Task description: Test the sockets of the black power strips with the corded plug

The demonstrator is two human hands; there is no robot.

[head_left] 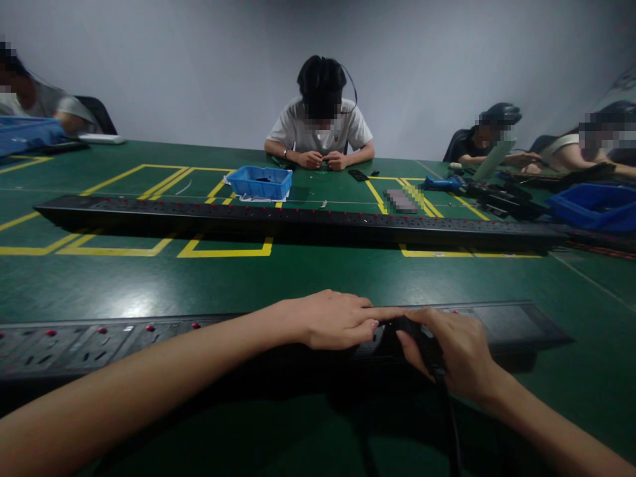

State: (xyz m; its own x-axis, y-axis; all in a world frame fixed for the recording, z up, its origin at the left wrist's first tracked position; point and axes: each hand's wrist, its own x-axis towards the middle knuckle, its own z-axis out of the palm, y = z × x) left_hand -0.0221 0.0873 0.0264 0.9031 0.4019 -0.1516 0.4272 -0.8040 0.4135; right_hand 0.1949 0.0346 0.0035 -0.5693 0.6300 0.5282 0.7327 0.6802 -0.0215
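The cable (pixel 450 424) runs from the near edge up into the right hand (pixel 460 351), which is closed around a black plug (pixel 415 331), fingers curled over its top and thumb on its near side. The plug sits on the near power strip (pixel 74 341), a long black bar whose long axis runs left to right across the green table (pixel 298 278). Both hands meet over its right part, short of a blank end section. The left hand (pixel 330 321) comes in from the left and lies flat on the strip, grasping nothing. Its index finger stretches right until the tip touches the plug, and the other fingers are loosely folded. So the plug lies directly under the right hand and just right of the left. The strip's red-buttoned sockets trail off to the left.

Farther off, a second power strip (pixel 298 222) lies parallel, crossing yellow floor-tape lines (pixel 223 252). Beyond it stands a blue tray (pixel 261 182), and a co-worker (pixel 320 129) sits opposite with both hands together on the table. More people sit at the far left and right, near a blue bin (pixel 596 205).
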